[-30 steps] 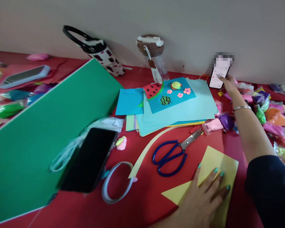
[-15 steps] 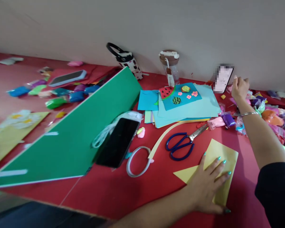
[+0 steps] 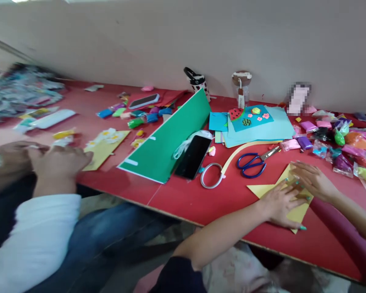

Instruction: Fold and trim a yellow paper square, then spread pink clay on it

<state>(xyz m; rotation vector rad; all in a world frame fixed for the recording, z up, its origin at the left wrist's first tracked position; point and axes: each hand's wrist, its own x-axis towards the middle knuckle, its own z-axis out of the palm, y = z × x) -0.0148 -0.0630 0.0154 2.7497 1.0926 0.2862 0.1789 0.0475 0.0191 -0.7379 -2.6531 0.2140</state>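
Observation:
My left hand (image 3: pixel 282 203) lies flat with its fingers spread on a folded yellow paper (image 3: pixel 301 211) at the right front of the red table. My right hand (image 3: pixel 312 179) rests on the same paper's upper part, its fingers stretched out and meeting the left fingertips. A pointed flap of the paper sticks out to the left. Just behind it are blue-handled scissors (image 3: pixel 252 165), with partly open handles. A curved pale paper strip (image 3: pixel 232 156) and a white tape ring (image 3: pixel 211 176) lie further left.
A green board (image 3: pixel 171 138) stands slanted beside a black phone (image 3: pixel 194 156). Blue sheets (image 3: pixel 280 126) lie near the wall, with clay packets (image 3: pixel 354 140) at the right. Another person's hands (image 3: pixel 57 162) are at the left, near a yellow card (image 3: pixel 110 152).
My right hand has come down from near the upright phone onto the yellow paper. The left hand stays on it. The view has swung left, bringing the other person's hands into sight.

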